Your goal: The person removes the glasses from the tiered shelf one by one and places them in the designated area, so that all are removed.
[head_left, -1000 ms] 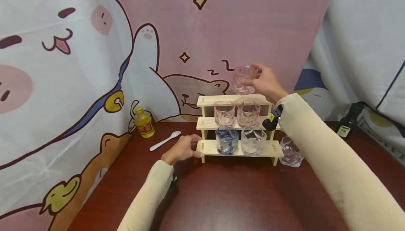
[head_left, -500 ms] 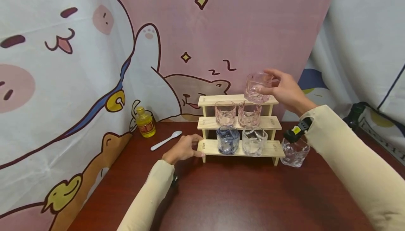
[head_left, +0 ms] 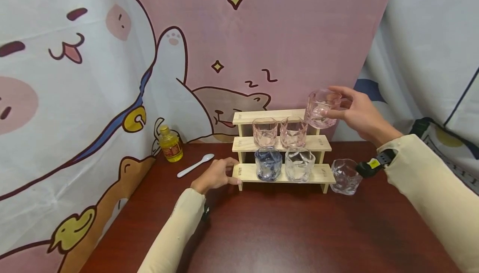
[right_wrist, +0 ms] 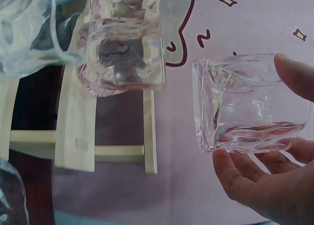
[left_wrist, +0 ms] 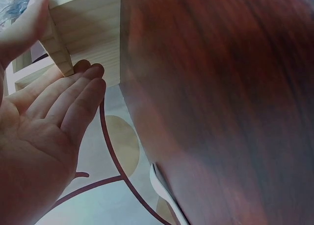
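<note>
At the upper right of the head view, my right hand [head_left: 363, 113] grips a clear pinkish tumbler [head_left: 321, 111], thumb on one side and fingers on the other. The tumbler hangs in the air by the right end of the rack's top tier; the right wrist view shows a gap between them. My left hand [head_left: 216, 176] holds the left end of the lowest tier of the three-tier wooden rack [head_left: 247, 174], thumb at the front, fingers behind. Two pinkish tumblers [head_left: 265, 134] stand on the middle tier. A blue tumbler [head_left: 268, 165] and a clear tumbler [head_left: 299, 166] stand on the lowest tier.
Another clear tumbler [head_left: 345, 177] stands on the dark red table [head_left: 269, 227], right of the rack. To the left lie a white spoon [head_left: 195, 166] and a yellow bottle [head_left: 170, 145] standing upright. A dark bottle [head_left: 419, 128] is partly hidden behind the right sleeve. A printed curtain [head_left: 299, 36] hangs behind.
My right hand has carried the pinkish tumbler rightward and somewhat down, from above the top tier to its right end. My left hand has stayed on the rack.
</note>
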A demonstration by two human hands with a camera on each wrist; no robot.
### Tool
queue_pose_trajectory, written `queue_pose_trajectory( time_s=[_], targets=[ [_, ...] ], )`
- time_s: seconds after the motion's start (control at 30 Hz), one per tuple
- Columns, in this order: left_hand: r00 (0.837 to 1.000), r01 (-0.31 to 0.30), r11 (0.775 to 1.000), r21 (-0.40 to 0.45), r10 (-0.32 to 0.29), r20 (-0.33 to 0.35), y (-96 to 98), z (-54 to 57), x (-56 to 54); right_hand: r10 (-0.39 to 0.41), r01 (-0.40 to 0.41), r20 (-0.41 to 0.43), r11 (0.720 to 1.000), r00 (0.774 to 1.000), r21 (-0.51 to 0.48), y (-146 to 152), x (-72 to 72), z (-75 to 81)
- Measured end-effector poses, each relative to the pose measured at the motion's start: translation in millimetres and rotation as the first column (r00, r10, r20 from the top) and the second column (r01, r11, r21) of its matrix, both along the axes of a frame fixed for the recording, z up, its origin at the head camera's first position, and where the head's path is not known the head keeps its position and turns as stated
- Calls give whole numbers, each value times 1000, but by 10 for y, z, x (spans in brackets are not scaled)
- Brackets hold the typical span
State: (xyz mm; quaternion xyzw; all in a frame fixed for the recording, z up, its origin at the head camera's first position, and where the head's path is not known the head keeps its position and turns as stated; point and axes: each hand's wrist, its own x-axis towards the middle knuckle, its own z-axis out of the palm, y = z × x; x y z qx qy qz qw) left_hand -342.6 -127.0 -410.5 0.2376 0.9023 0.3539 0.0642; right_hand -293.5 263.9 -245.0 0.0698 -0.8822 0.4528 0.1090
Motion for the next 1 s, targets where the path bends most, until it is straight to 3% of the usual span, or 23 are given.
queue_pose_trajectory(
  time_s=[0.13, 0.47, 0.73, 1.0],
  targets=[
    [1000, 2, 1000, 7, -2, -2, -5, 6, 2, 6, -6, 22, 1000, 1000, -15, 95, 36, -23],
    [1000, 7, 1000, -7, -7, 6, 1, 17, 3, -46, 45, 17, 997, 999, 54, 355, 134, -106],
    [1000, -21, 1000, -12, 21, 11, -23, 9, 18, -69, 66, 41, 996, 997, 68, 549, 198, -204],
    [1000, -9, 1000, -25, 8, -9, 6, 18, 10, -141, 136, 29, 984, 990, 118, 770, 277, -326]
  ],
)
